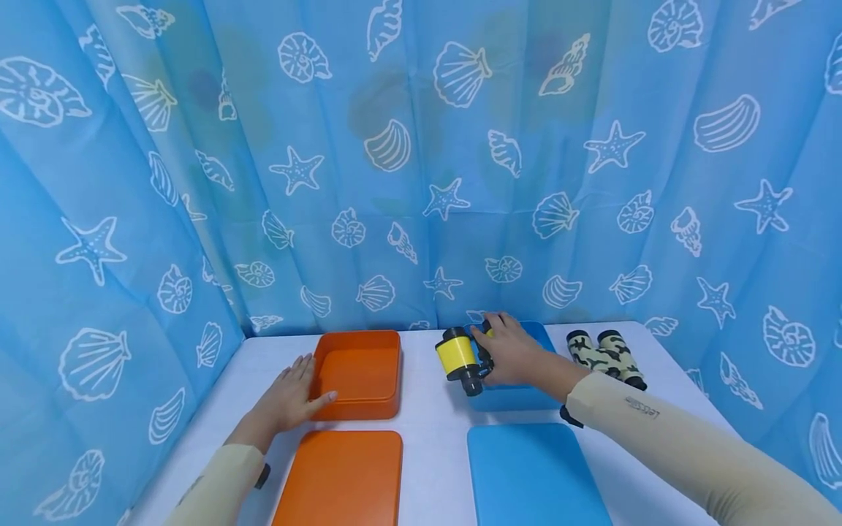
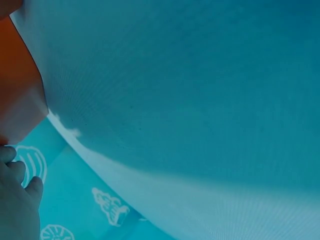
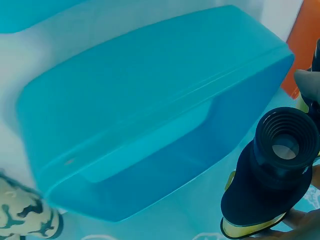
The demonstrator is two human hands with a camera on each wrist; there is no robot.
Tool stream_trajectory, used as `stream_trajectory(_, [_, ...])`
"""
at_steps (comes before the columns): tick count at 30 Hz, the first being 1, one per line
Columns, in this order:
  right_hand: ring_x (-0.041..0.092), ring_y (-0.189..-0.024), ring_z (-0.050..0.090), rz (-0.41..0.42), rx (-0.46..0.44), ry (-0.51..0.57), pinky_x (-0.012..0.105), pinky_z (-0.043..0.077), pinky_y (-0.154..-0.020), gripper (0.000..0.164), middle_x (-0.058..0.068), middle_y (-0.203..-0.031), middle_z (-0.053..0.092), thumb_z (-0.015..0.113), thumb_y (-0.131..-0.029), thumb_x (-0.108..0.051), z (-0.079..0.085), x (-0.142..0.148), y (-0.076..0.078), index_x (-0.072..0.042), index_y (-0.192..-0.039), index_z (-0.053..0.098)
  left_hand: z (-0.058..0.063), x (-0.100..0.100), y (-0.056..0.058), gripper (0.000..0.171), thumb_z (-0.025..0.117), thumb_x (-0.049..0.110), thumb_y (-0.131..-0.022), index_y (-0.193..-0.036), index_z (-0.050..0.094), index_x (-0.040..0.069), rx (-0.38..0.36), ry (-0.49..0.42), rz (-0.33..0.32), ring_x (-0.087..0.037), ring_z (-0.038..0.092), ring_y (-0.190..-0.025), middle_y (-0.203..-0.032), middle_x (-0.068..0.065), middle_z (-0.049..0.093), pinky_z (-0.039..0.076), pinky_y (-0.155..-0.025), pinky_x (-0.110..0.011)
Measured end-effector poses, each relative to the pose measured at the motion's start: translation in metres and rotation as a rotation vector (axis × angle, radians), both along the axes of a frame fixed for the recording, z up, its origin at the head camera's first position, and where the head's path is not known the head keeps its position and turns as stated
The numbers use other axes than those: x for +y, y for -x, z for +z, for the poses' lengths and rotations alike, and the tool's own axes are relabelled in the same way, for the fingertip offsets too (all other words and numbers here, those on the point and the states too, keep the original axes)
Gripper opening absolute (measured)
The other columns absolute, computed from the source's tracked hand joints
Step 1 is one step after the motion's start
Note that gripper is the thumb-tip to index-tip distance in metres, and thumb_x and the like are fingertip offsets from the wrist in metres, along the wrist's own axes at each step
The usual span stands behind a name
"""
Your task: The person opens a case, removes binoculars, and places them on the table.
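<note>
Yellow-and-black binoculars (image 1: 458, 356) are gripped in my right hand (image 1: 513, 354), raised over the left part of the open blue box (image 1: 509, 399). In the right wrist view, a black eyepiece (image 3: 286, 142) of these binoculars faces the camera, beside the box; fingers partly show around the body. With fingers extended, my left hand (image 1: 286, 398) rests against the left side of the open orange box (image 1: 365, 410), thumb at its rim. The left wrist view catches only part of that hand (image 2: 17, 200) at its edge.
Camouflage binoculars (image 1: 608, 356) lie right of the blue box. A flat orange lid (image 1: 345, 478) and a flat blue lid (image 1: 536, 475) lie in front of the boxes on the white table (image 1: 430, 438). A blue shell-patterned curtain (image 1: 421, 168) surrounds the table's back and sides.
</note>
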State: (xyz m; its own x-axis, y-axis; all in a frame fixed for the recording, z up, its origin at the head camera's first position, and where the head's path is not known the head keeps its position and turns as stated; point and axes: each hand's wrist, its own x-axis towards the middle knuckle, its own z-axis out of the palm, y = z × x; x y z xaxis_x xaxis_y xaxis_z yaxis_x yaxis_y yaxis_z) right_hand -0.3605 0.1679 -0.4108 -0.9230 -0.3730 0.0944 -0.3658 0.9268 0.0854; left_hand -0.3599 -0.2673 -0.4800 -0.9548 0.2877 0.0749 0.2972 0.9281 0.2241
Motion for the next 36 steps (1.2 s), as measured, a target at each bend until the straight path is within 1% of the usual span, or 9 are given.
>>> stream_trajectory(5, [0.049,-0.137,0.024,-0.015,0.006,-0.01,0.063,0.032,-0.104,0.102,0.024,-0.15,0.027,0.082,-0.066,-0.057,0.003,0.017,-0.01,-0.012,-0.148,0.042,-0.001,0.0,0.0,0.104,0.05,0.069,-0.087,-0.154,0.014,-0.001,-0.005,-0.001,-0.003,-0.043,0.012,-0.144,-0.158,-0.021,0.017,0.01,-0.113,-0.06])
stream_trajectory(10, [0.049,-0.135,0.026,-0.001,0.028,-0.018,0.063,0.034,-0.102,0.103,0.026,-0.149,0.029,0.084,-0.064,-0.056,0.0,0.036,-0.017,-0.01,-0.147,0.043,-0.002,0.0,0.0,0.104,0.05,0.07,-0.087,-0.155,0.014,0.0,0.007,0.004,-0.002,-0.042,0.013,-0.144,-0.159,-0.02,0.018,0.011,-0.113,-0.059])
stream_trajectory(14, [0.048,-0.135,0.028,-0.002,0.027,-0.009,0.063,0.036,-0.101,0.104,0.026,-0.148,0.031,0.083,-0.064,-0.057,-0.003,0.051,-0.023,-0.01,-0.147,0.044,-0.002,-0.001,-0.001,0.106,0.049,0.073,-0.085,-0.155,0.013,0.002,0.002,0.007,0.004,-0.041,0.013,-0.144,-0.159,-0.018,0.018,0.01,-0.114,-0.058])
stream_trajectory(21, [0.048,-0.134,0.029,-0.012,0.036,0.013,0.064,0.036,-0.1,0.101,0.026,-0.147,0.032,0.084,-0.064,-0.055,-0.001,0.078,-0.035,-0.01,-0.146,0.046,-0.003,-0.001,0.0,0.106,0.047,0.074,-0.085,-0.155,0.014,0.001,0.009,0.009,0.002,-0.042,0.013,-0.144,-0.159,-0.02,0.018,0.01,-0.113,-0.059])
stream_trajectory(26, [0.048,-0.134,0.029,-0.014,0.049,0.012,0.067,0.036,-0.098,0.102,0.026,-0.147,0.032,0.085,-0.063,-0.055,-0.006,0.098,-0.047,-0.011,-0.146,0.046,-0.002,0.001,0.001,0.105,0.048,0.073,-0.086,-0.155,0.013,0.0,0.005,0.002,-0.006,-0.042,0.012,-0.144,-0.159,-0.021,0.017,0.011,-0.113,-0.06])
stream_trajectory(31, [0.047,-0.131,0.031,-0.012,0.078,0.018,0.066,0.04,-0.094,0.101,0.026,-0.145,0.033,0.085,-0.061,-0.054,-0.009,0.115,-0.06,-0.01,-0.144,0.048,0.0,0.001,0.0,0.105,0.048,0.072,-0.087,-0.155,0.013,0.001,0.0,0.0,-0.005,-0.043,0.011,-0.144,-0.159,-0.021,0.016,0.01,-0.113,-0.06])
stream_trajectory(36, [0.051,-0.131,0.031,-0.035,0.069,0.05,0.068,0.041,-0.091,0.101,0.026,-0.145,0.033,0.087,-0.06,-0.05,-0.014,0.131,-0.074,-0.01,-0.144,0.049,-0.001,0.001,-0.002,0.104,0.049,0.071,-0.087,-0.155,0.012,0.001,-0.001,-0.002,0.0,-0.043,0.011,-0.144,-0.159,-0.02,0.016,0.01,-0.113,-0.06])
